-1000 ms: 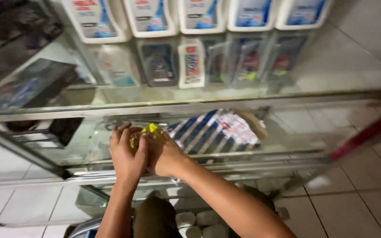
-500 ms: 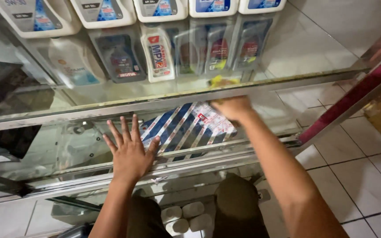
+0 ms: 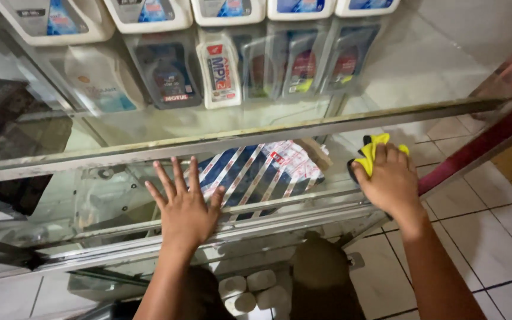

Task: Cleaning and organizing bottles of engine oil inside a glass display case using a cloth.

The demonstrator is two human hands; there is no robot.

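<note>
My left hand point(image 3: 186, 205) lies flat on the glass front of a display cabinet point(image 3: 120, 204), fingers spread, holding nothing. At the right end of the same pane my right hand point(image 3: 390, 179) presses a yellow cloth point(image 3: 372, 153) against the glass. Between the hands, behind the glass, lies a blue, white and red striped package point(image 3: 256, 172).
Several white and grey oil bottles point(image 3: 217, 68) stand on the upper glass shelf. A metal frame rail point(image 3: 256, 137) runs across above my hands. A red bar point(image 3: 481, 142) slants at the right over the tiled floor point(image 3: 475, 237). White rolls point(image 3: 250, 290) lie low by my knees.
A second ago both hands held the yellow cloth together at the left. The right hand carried it up and rightward to the pane's right end; the left hand spread flat on the glass.
</note>
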